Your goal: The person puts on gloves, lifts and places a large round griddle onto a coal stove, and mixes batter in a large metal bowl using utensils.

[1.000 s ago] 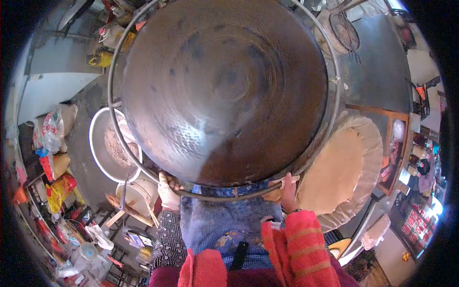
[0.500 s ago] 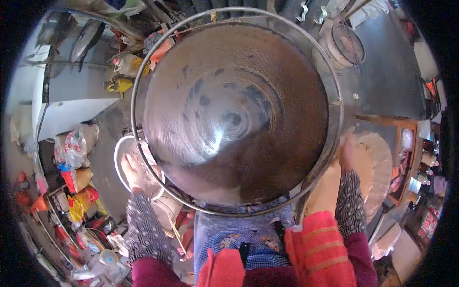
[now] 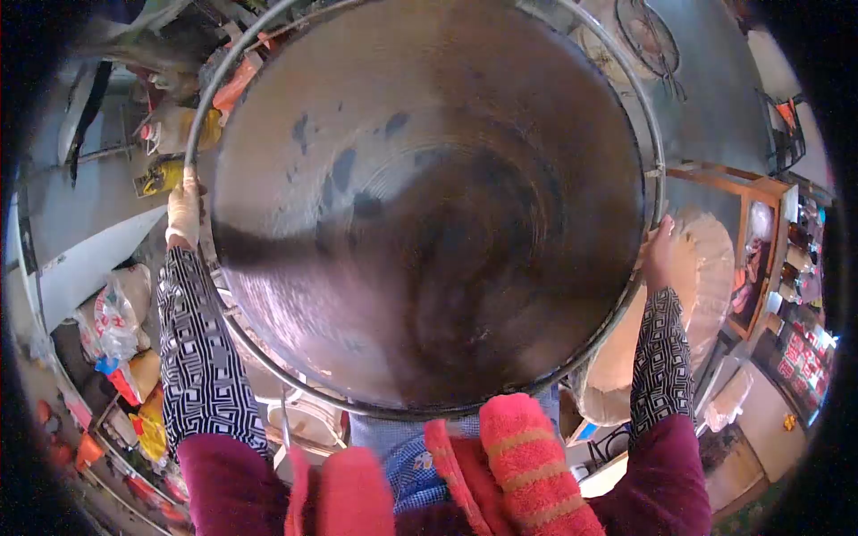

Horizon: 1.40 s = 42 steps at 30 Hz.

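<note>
A large round dark griddle (image 3: 429, 223), marked with darker patches and shadows, fills the middle of the view inside a metal ring (image 3: 654, 125). My left hand (image 3: 184, 211), in a pale glove, is closed round the ring at its left side. At the right side my right hand (image 3: 659, 252) grips the ring, its fingers partly hidden. Just beyond my right hand lies a stack of thin tan flat sheets (image 3: 617, 353) on clear plastic. The rim of the griddle reaches close to my blue checked apron (image 3: 416, 469).
A bowl (image 3: 259, 371) and a pale bucket (image 3: 308, 424) are partly hidden at the lower left. Plastic bags (image 3: 116, 313) lie farther left. On the right are a wooden-framed case (image 3: 746, 259), bottles (image 3: 795, 237) and, higher up, a wire strainer (image 3: 648, 36).
My left hand has gone from over the bowl up to the ring's left side. My right hand now holds the ring's right side. The griddle and ring appear larger and nearer.
</note>
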Motion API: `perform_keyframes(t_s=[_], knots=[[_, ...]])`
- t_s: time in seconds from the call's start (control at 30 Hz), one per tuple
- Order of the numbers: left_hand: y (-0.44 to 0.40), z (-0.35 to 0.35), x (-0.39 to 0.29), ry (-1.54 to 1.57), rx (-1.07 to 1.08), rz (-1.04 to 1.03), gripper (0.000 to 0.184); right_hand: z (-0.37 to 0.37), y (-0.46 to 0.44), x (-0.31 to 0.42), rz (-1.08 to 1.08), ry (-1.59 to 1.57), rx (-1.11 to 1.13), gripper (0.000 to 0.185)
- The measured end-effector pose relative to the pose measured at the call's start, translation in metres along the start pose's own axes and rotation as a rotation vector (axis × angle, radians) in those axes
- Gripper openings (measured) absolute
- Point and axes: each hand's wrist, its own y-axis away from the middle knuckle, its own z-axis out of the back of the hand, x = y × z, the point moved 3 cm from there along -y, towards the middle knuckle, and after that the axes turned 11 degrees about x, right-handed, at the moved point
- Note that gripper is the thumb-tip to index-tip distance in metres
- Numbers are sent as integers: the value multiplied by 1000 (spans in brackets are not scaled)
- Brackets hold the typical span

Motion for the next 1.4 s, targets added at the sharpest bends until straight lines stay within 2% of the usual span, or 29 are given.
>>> perform_keyframes(t_s=[0.07, 0.17, 0.2, 0.3, 0.33, 0.37, 0.43, 0.5, 0.6, 0.63, 0.67, 0.7, 0.77, 0.8, 0.83, 0.9, 0.93, 1.0, 1.03, 1.07, 1.13, 1.2, 1.23, 1.27, 1.4], knots=[[-16, 3, 16, -92, -22, -31, 58, -3, 4, 3, -57, 5, -42, 58], [7, -6, -25, -148, -40, 76, 63, 1, 5, 0, -61, -42, 51, 58], [-5, -7, -11, -185, 14, 16, 65, 3, 3, -1, -62, -28, 60, 58], [-26, -9, 11, -219, -10, 62, 65, 7, -5, 4, -15, 89, 7, 55], [-33, -10, 28, 3, 45, 41, 64, 2, 2, 6, 19, 82, 3, 55], [-20, -10, 12, -27, 28, 80, 64, 1, 10, 9, 51, 73, -1, 56], [-33, -2, 35, -133, 54, -75, 63, 3, 21, 9, -4, 141, 201, 59], [-24, -1, 26, -207, 87, -138, 62, 14, 41, -20, 69, 180, 172, 60], [-13, -1, 48, 74, 223, 100, 61, 44, 108, -114, 392, 525, -97, 59], [-12, 1, 69, 135, 224, -105, 63, 60, 150, -148, 151, 722, -62, 62], [6, 6, 71, 27, 171, -158, 64, 62, 197, -168, 70, 729, -16, 58], [27, 1, 81, 171, 190, 8, 67, 65, 246, -184, -16, 687, 43, 55], [78, -2, 108, 182, 61, -144, 68, 67, 334, -210, -192, 626, 138, 51], [119, -5, 107, 121, 41, 15, 70, 75, 372, -242, -178, 719, 91, 49], [138, -5, 145, 248, 185, 148, 71, 80, 405, -274, -164, 811, 45, 47], [220, -19, 167, 31, 255, 295, 75, 73, 450, -214, -213, 811, 65, 36], [262, -25, 178, -78, 301, 363, 82, 79, 462, -200, -224, 807, 229, 37], [346, -58, 185, -166, 397, 456, 80, 96, 479, -193, -235, 799, 584, 44], [381, -80, 182, -165, 444, 481, 79, 112, 490, -205, -132, 822, 676, 50], [414, -99, 176, -157, 493, 497, 78, 130, 501, -236, 32, 977, 704, 52], [466, -132, 157, -153, 568, 503, 76, 152, 517, -263, 169, 1070, 769, 55], [506, -163, 137, -130, 631, 499, 74, 174, 492, -231, 152, 1010, 805, 57], [525, -176, 130, -125, 653, 492, 73, 164, 473, -222, 188, 1087, 648, 44], [539, -184, 120, -124, 680, 486, 72, 156, 461, -217, 202, 1099, 585, 43], [567, -195, 96, -156, 740, 441, 68, 143, 442, -224, 266, 979, 620, 41]])
